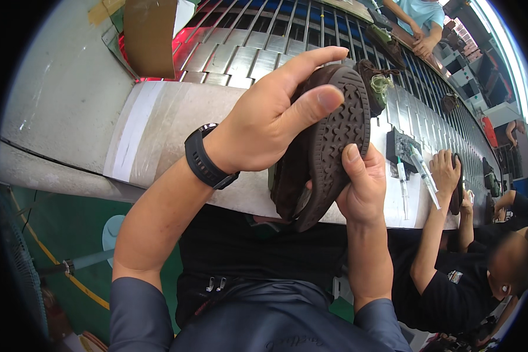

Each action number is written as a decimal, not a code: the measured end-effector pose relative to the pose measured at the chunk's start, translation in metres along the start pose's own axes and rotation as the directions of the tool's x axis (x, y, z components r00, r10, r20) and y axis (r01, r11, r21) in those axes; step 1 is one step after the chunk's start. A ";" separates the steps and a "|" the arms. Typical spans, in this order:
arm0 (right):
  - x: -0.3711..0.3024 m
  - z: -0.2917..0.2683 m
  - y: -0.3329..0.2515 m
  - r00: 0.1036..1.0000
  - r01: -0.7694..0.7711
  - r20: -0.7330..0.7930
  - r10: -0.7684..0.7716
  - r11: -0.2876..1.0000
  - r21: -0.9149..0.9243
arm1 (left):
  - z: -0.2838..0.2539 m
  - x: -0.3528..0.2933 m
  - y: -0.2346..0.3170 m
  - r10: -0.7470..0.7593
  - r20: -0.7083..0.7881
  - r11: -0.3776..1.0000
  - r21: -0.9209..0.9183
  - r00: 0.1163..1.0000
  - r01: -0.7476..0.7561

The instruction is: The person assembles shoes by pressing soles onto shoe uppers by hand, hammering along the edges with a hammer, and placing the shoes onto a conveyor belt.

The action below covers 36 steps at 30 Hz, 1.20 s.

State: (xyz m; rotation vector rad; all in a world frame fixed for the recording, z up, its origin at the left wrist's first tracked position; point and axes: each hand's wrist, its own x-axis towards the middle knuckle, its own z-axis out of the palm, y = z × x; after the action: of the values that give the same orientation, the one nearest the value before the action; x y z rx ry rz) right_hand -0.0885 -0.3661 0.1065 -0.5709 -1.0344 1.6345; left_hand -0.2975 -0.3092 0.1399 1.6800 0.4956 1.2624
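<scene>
A dark brown shoe (341, 126) is tilted up between my hands, its patterned rubber sole turned to the right and partly toward me. My left hand (270, 114), with a black watch on the wrist, grips the shoe's upper end. Its thumb presses on the sole and its index finger reaches over the top; the other fingers are hidden behind the shoe. Lower down, my right hand (365, 185) holds the sole's near edge, thumb on the tread. Just beyond stands another brown shoe (374, 88) with pale laces.
A metal slat conveyor (229, 58) runs behind the pale work ledge (146, 138). Two syringes (423, 170) lie by a black block (400, 146) on the right. A co-worker's hand (444, 170) holds a shoe nearby. A cardboard piece (149, 38) stands at the far left.
</scene>
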 end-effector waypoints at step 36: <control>-0.043 0.107 0.018 0.905 0.425 0.324 -0.275 0.544 -0.723 | -0.012 -0.100 0.123 -0.217 -0.363 0.964 0.065 0.906 0.257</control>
State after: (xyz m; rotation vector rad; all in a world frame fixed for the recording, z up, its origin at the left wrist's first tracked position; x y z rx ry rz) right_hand -0.1693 -0.4435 0.1398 -0.7242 -1.8942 0.8003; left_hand -0.3728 -0.4386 0.1942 1.4305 0.9754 1.3785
